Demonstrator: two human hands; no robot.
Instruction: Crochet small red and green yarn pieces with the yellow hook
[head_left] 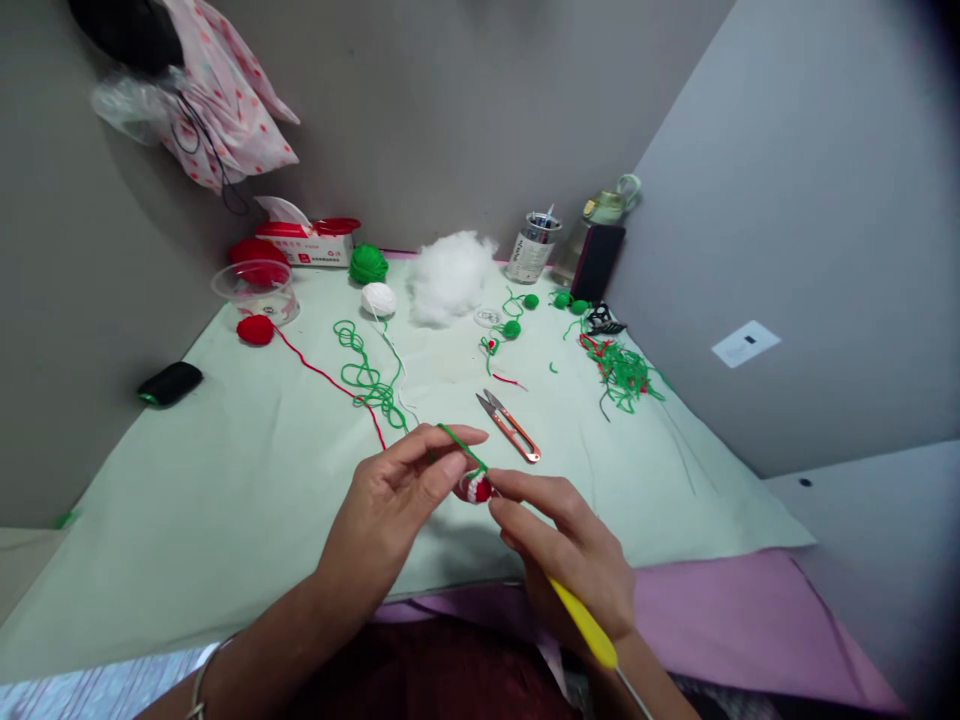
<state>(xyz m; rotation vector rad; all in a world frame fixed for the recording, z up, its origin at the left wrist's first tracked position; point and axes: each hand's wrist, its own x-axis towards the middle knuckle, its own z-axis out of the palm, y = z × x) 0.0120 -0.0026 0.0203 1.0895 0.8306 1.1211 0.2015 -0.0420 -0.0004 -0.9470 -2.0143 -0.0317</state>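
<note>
Between my hands is a small crocheted piece (477,487) in red, white and green. My left hand (397,490) pinches its left side, and a strand of green yarn (461,444) runs over the index finger down to the work. My right hand (574,540) grips a crochet hook (583,622) with a yellow handle, its tip end at the piece's right edge; the tip itself is too small to make out. Just beyond my hands lie orange thread snips (511,427), blades pointing away to the left.
Loose green yarn (367,385), a red yarn ball (256,330), a white ball (379,299) and a green ball (368,264) lie left. White stuffing (451,275) sits at the back. Yarn scraps (626,375), a phone (598,262) and a bottle (574,250) are right.
</note>
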